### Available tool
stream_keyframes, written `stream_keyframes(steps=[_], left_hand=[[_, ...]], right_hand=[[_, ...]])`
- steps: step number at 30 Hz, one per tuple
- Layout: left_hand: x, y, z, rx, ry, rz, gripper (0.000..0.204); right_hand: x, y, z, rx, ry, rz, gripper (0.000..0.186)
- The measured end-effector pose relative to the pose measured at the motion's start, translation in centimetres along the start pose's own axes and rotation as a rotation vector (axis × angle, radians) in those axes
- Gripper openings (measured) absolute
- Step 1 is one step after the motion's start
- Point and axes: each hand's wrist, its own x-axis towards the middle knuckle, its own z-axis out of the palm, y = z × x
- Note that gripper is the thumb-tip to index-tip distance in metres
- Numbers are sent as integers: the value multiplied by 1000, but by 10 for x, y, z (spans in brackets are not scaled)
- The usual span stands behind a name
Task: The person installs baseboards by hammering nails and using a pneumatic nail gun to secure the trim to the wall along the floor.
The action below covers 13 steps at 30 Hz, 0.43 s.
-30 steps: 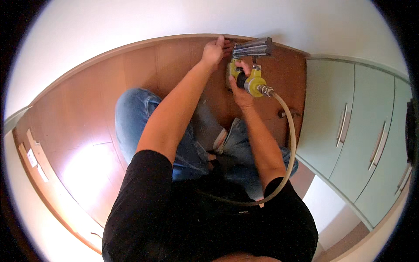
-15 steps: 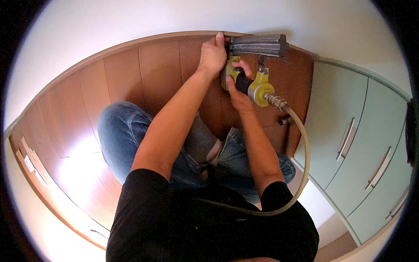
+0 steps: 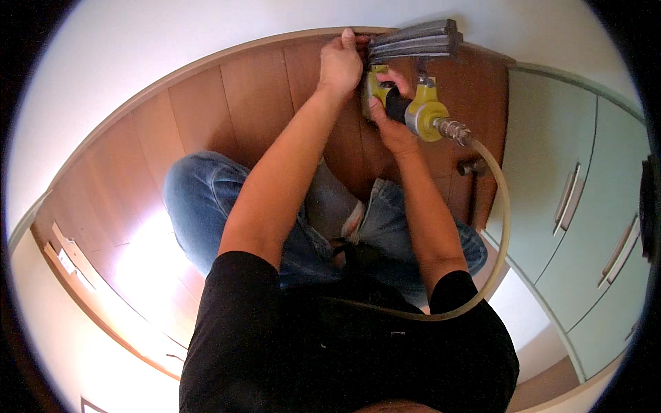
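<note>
My right hand (image 3: 396, 129) is wrapped round the black grip of a yellow-green pneumatic nail gun (image 3: 428, 115). Its long grey magazine (image 3: 416, 41) lies across the top, near the white wall, and the nose end points left. Beside that end, my left hand (image 3: 340, 66) rests at the brown skirting strip (image 3: 275, 44) along the foot of the wall. The left thumb points up over the strip and the other fingers curl in toward the tool; what they grip is hidden. From the gun's metal coupling a pale air hose (image 3: 506, 206) loops down past my right arm.
Brown wood flooring (image 3: 200, 103) spreads under my crossed, jeans-clad legs (image 3: 206, 199). Pale green cabinets (image 3: 551, 144) with metal bar handles stand to the right. A small dark cylindrical fitting (image 3: 471, 167) is near my right forearm. Bright light falls on the floor at left.
The whole view has shifted, so hands, gun and legs sit slightly higher and further right. Both hands keep the same hold, and the nail gun stays by the skirting strip.
</note>
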Motion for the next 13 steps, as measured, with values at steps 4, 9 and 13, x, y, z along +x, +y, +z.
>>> stream_keyframes(steps=[4, 9, 13], left_hand=[[-5, 3, 1, -9, 16, 24, 53], [-9, 0, -6, 94, 22, 97, 53], [13, -5, -27, -210, -237, -81, 53]], right_hand=[[-2, 4, 3, -41, -8, -51, 50], [-3, -10, 2, -84, -36, 12, 50], [-15, -44, -15, -141, 104, -51, 57]])
